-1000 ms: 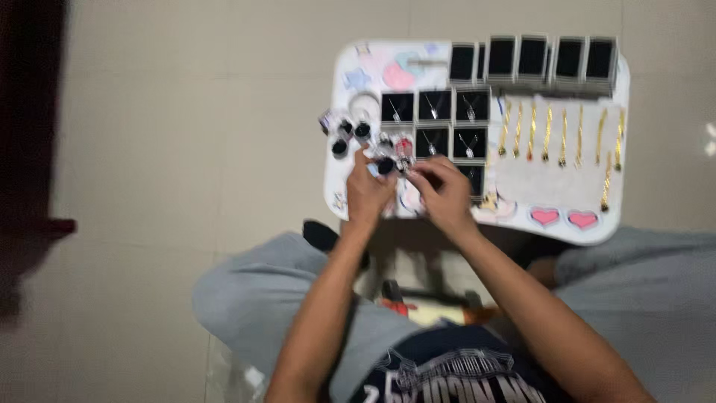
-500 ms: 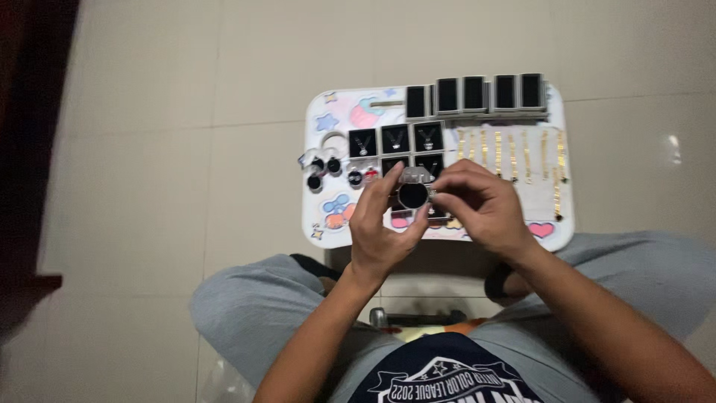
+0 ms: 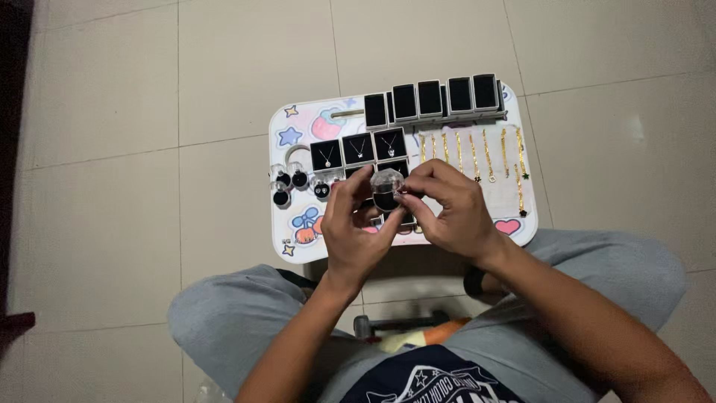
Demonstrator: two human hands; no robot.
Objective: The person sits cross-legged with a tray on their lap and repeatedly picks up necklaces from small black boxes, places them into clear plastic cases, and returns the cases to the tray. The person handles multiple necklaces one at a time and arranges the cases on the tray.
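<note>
pinching small clear ring box (image 3: pixel 386 189), left hand (image 3: pixel 350 227), right hand (image 3: pixel 447 209), fingertips clamped on it

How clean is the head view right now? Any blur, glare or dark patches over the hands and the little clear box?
Head view: sharp enough, no motion smear on the left hand or right hand; the small clear box between them catches a pale highlight on its lid; light is dim and even; soft glare spot on the floor tile; the left edge falls into dark shadow.
</note>
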